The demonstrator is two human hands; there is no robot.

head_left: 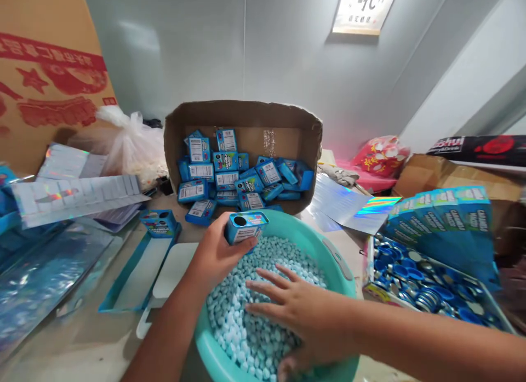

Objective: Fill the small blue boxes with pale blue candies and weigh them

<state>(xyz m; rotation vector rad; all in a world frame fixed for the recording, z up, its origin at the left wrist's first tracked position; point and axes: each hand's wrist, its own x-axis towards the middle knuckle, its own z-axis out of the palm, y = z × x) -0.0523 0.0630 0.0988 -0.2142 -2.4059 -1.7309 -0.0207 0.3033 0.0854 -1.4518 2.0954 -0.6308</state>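
My left hand [219, 256] grips a small blue candy box [246, 228] over the far left part of a teal basin [324, 250]. A dark round hole shows in the box's top. Pale blue candies [234, 327] fill much of the basin. My right hand [299, 311] lies on the candies with its fingers spread, and I see nothing held in it. Behind the basin, a cardboard carton [255, 113] on its side holds several similar blue boxes [226, 161].
At right, a tray [431, 294] holds blue and silver round lids, with flat blue printed cards [447, 223] behind. To the left are an open blue box tray [135, 272], a white plastic piece [176, 267] and shiny sheets [78, 195].
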